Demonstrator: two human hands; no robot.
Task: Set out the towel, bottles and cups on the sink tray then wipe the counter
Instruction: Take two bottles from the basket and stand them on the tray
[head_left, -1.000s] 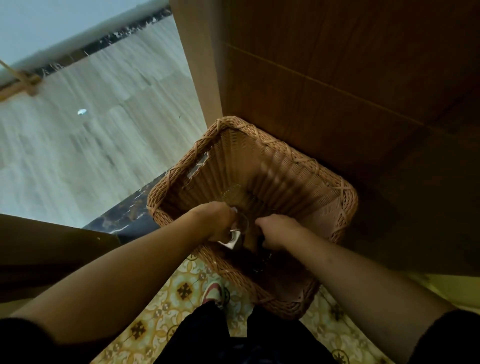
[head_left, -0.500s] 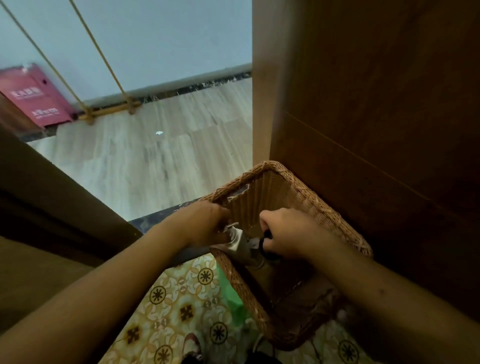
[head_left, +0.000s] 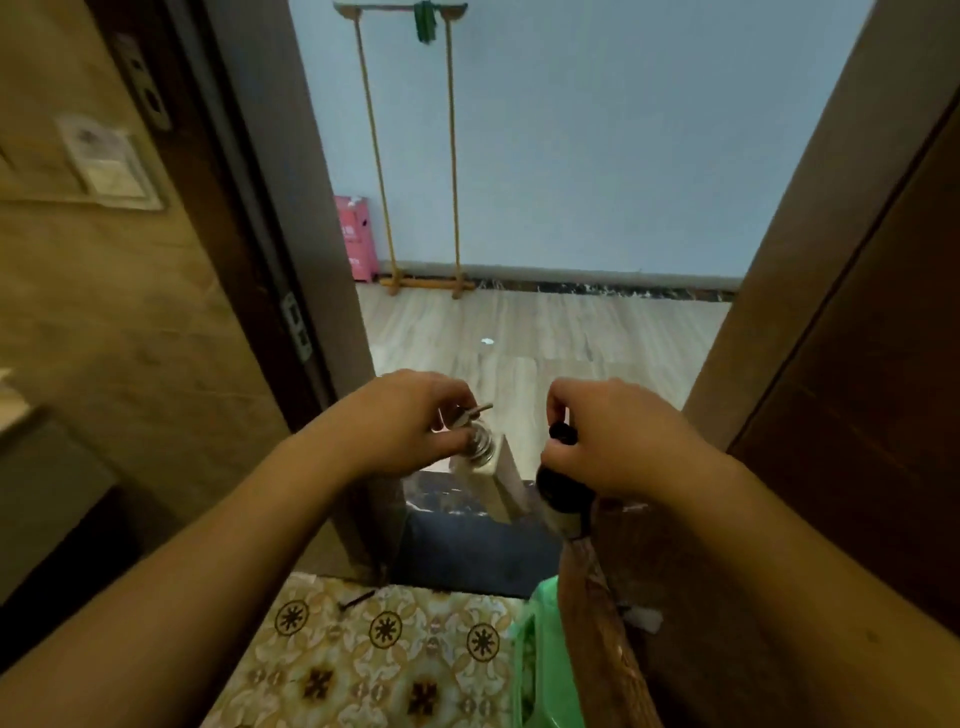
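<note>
My left hand (head_left: 415, 415) grips the silver pump top of a pale square bottle (head_left: 491, 478), which hangs below my fingers. My right hand (head_left: 618, 436) grips the black pump top of a dark round bottle (head_left: 563, 493). Both bottles hang in the air at waist height in front of an open doorway. The two hands are level and a short gap apart. No towel, cups, tray or counter are in view.
A dark door frame (head_left: 291, 291) stands on the left and a brown wooden door (head_left: 841, 364) on the right. Patterned floor tiles (head_left: 384, 654) lie below, with a green bag (head_left: 540, 660) beside the door. A wooden rack (head_left: 415, 156) stands by the far wall.
Both hands have lifted out of the wicker basket with a bottle each. My view has risen from the basket to the doorway, and the basket is out of sight.
</note>
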